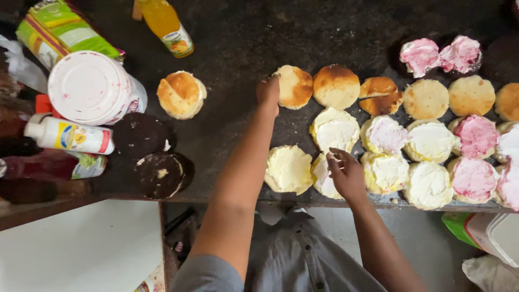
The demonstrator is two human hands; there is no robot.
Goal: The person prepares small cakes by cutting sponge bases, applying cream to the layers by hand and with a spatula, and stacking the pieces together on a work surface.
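My left hand (268, 93) reaches across the dark counter (238, 48) and grips the edge of a plain golden cake round (294, 86). My right hand (346, 174) rests with spread fingers on a white-creamed cake round (323, 178) near the counter's front edge. Beside it lies another cream-covered round (288, 168). More rounds sit to the right in rows, some plain brown (336, 85), some with white cream (431, 140), some with pink cream (476, 135).
On the left stand a white lidded tub (89, 86), a white squeeze bottle (67, 135), a green packet (59, 30), an orange bottle (166, 24), a lone golden round (181, 94) and two dark chocolate rounds (151, 157). A white container (500, 235) sits below right.
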